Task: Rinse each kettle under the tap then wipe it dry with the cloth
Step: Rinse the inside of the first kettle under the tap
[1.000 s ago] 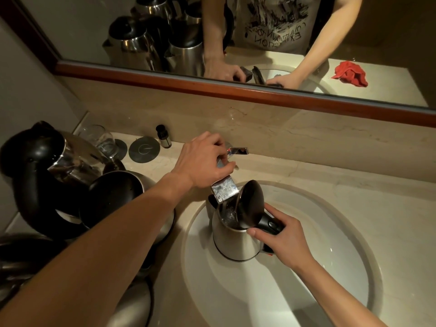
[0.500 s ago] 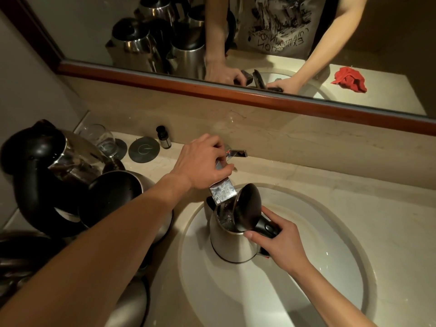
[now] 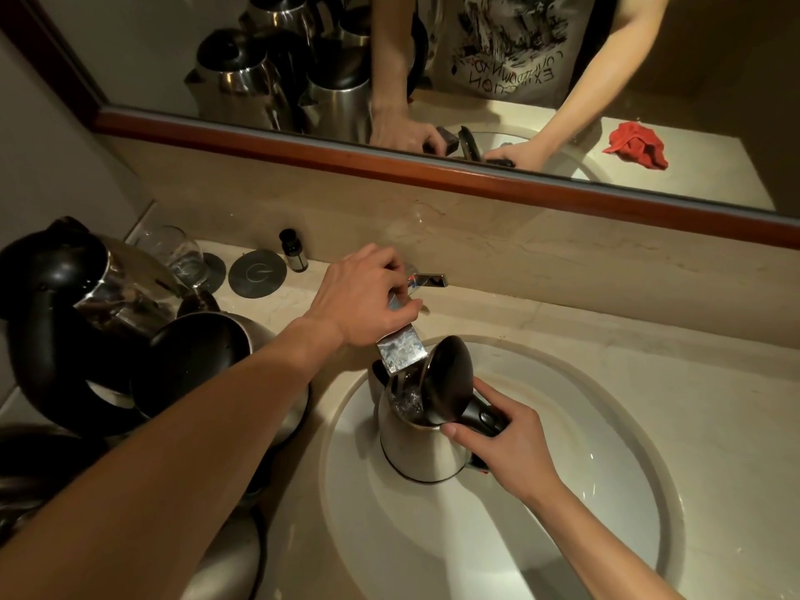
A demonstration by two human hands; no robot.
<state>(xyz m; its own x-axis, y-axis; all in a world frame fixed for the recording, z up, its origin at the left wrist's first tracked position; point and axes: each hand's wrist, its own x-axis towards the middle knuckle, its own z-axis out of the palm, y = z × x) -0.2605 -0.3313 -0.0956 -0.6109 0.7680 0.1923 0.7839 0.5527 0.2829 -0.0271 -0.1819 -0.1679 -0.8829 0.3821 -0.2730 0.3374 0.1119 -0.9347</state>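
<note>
A steel kettle (image 3: pixel 422 452) with its black lid tipped open stands upright in the white basin (image 3: pixel 614 504), right under the flat chrome tap spout (image 3: pixel 400 350). Water glints inside the kettle. My right hand (image 3: pixel 506 443) grips its black handle. My left hand (image 3: pixel 368 292) grips the tap lever at the base of the spout. Several more steel kettles (image 3: pixel 99 322) with black lids crowd the counter on the left. The red cloth (image 3: pixel 636 145) shows only in the mirror, lying on the counter to the right of the basin.
A drinking glass (image 3: pixel 184 257), two dark round coasters (image 3: pixel 257 275) and a small dark bottle (image 3: pixel 293 255) stand at the back left of the marble counter. A wood-framed mirror (image 3: pixel 433 166) runs along the wall behind the tap.
Both hands keep their grip on the lever and the handle. The kettle stays under the spout; only the camera has shifted slightly.
</note>
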